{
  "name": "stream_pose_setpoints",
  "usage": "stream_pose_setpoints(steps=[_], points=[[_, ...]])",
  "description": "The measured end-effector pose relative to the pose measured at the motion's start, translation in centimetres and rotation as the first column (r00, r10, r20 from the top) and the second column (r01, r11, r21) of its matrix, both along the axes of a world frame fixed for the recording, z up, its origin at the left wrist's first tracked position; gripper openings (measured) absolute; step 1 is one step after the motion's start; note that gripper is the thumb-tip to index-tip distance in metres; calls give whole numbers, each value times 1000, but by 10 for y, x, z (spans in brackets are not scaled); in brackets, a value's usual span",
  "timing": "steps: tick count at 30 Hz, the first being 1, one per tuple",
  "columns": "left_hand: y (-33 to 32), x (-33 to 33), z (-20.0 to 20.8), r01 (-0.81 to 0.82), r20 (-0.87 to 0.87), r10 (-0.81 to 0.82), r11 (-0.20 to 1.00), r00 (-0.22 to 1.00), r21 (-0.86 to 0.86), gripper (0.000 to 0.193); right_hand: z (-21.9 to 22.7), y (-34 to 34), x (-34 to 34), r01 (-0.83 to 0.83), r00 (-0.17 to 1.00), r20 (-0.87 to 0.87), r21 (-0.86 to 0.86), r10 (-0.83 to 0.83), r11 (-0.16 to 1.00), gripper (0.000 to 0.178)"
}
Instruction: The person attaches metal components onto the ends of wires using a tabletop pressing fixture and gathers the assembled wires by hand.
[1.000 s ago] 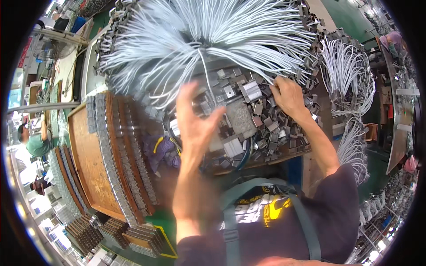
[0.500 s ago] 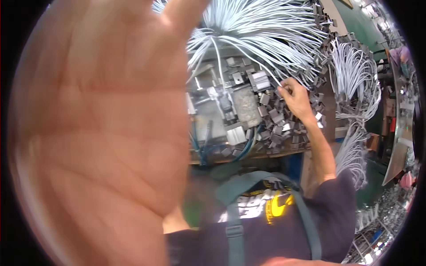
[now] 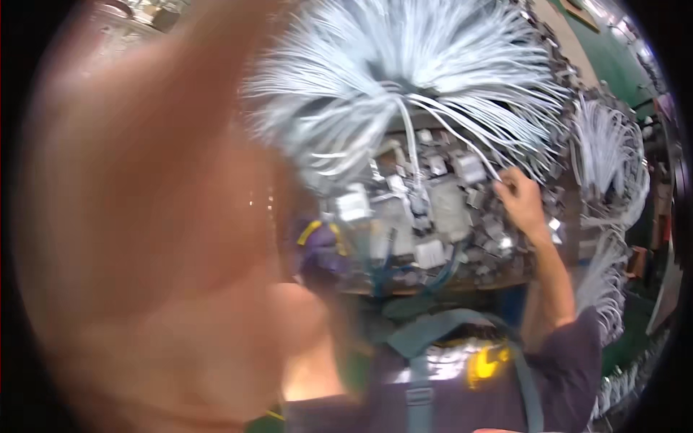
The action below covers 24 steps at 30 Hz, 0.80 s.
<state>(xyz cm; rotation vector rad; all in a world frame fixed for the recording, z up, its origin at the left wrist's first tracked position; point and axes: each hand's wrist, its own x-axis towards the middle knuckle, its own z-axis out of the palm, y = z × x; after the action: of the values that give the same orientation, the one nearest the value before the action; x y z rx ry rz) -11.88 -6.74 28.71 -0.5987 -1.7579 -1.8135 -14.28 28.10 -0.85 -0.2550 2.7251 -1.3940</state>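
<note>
My left hand [image 3: 159, 238] is raised very near the camera and fills the left side as a smeared shape. Its fingers cannot be made out, and it hides much of the left of the bench. My right hand [image 3: 521, 202] is closed, thumb and fingers pinching the end of a white cable [image 3: 473, 148]. That cable runs out of a large fanned bundle of white cables [image 3: 433, 43] at the back of the bench. Below the bundle, between the hands, is a metal fixture [image 3: 419, 206] with a grey block [image 3: 449, 211] beside it.
Small grey metal pieces [image 3: 494, 249] lie heaped by my right wrist. Blue tubes [image 3: 444, 273] run at the front edge. More white cable bundles [image 3: 606, 148] hang at the right. A purple item with yellow strips [image 3: 323, 249] shows beside my left hand.
The view has shifted, so the bench sits lower and further right. My left hand has turned and uncovered more of the cable bundle and bench. My right hand still pinches the cable.
</note>
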Motion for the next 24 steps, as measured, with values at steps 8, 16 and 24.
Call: stream_pose_setpoints(steps=[8, 16, 24], points=[[0, -35, -13, 150, -10, -149, 986, 989, 68, 112, 4, -19, -11, -45, 994, 103, 28, 42, 999, 18], [5, -5, -14, 34, -150, -23, 997, 988, 71, 112, -4, -13, 2, -72, 990, 129, 56, 65, 996, 15], [-2, 1, -11, 135, -138, -130, 991, 982, 27, 112, 4, -9, -4, -10, 1000, 31, 82, 7, 997, 14]])
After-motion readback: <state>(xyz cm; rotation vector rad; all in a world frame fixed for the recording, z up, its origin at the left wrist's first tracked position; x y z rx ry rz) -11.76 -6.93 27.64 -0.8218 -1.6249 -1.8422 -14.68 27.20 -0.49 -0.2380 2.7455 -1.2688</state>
